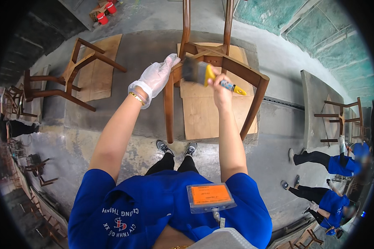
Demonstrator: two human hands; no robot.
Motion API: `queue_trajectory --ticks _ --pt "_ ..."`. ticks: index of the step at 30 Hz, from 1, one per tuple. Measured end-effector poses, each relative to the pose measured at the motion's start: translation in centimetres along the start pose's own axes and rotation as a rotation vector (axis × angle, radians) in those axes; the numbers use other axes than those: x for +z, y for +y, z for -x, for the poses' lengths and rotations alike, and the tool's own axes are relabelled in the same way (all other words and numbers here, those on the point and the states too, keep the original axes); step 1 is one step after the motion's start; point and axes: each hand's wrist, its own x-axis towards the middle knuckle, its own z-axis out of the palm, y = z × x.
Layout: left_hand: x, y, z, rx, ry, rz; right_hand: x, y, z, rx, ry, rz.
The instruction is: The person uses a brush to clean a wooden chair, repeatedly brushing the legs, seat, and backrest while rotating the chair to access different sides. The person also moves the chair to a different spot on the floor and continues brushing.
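A brown wooden chair frame (246,69) without a seat panel stands in front of me, its two back posts pointing away. My left hand (156,79), in a thin whitish glove, is closed on the frame's near left corner. Bare and closed, my right hand (221,92) grips a wide paintbrush (208,74) with a yellow handle. The dark bristles are blurred and point left, over the frame's left side rail; whether they touch the wood I cannot tell.
Cardboard (197,118) lies beneath the chair on a grey platform (131,114). Another chair frame (81,66) rests on its side at the left. Red buckets (102,18) stand far left. Two people in blue shirts (340,165) are at the right, near another chair frame (341,118).
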Motion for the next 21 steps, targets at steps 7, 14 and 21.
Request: queue_trajectory --ticks 7,14,21 --pt "-0.3 1.2 0.6 -0.019 0.013 0.004 -1.3 2.6 -1.8 -0.097 -0.007 0.096" --pt "-1.4 0.9 0.1 -0.06 -0.099 0.134 1.1 -4.4 -2.4 -0.193 0.163 0.115" --pt "-2.5 -0.3 -1.0 -0.211 -0.236 0.475 4.8 -0.7 8.2 -0.551 -0.613 0.957"
